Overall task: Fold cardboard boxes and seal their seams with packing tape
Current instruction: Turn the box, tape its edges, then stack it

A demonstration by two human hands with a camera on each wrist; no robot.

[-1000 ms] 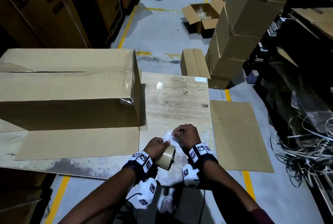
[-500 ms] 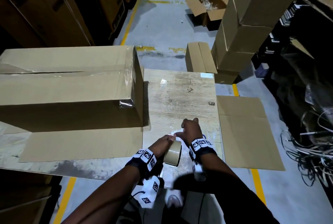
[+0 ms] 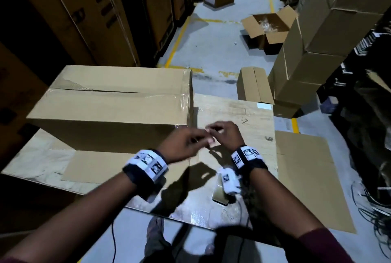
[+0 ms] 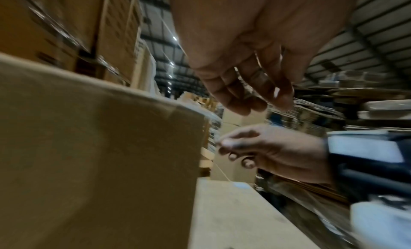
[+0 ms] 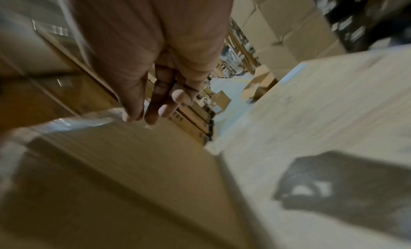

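A long cardboard box [image 3: 110, 114] lies on the wooden table [image 3: 243, 114], with clear tape along its top seam and down its right end. Both hands hover at the box's near right corner. My right hand [image 3: 220, 132] pinches a small pale strip of tape between thumb and forefinger, as the left wrist view shows [image 4: 233, 147]. My left hand [image 3: 186, 142] reaches toward it with fingers loosely curled and holds nothing [image 4: 251, 101]. The brown tape roll [image 3: 219, 196] stands on the table near its front edge, partly hidden behind my right wrist.
A flat cardboard sheet [image 3: 95, 165] lies under the box. Another flat sheet [image 3: 306, 178] overhangs the table's right side. Stacked boxes [image 3: 317, 40] rise at the right. An open box [image 3: 268, 27] sits on the floor beyond. Loose cables [image 3: 376, 209] lie at the far right.
My left hand has let go of the tape roll, which now stands on the table. Both hands have risen and moved forward to the box's near right corner.
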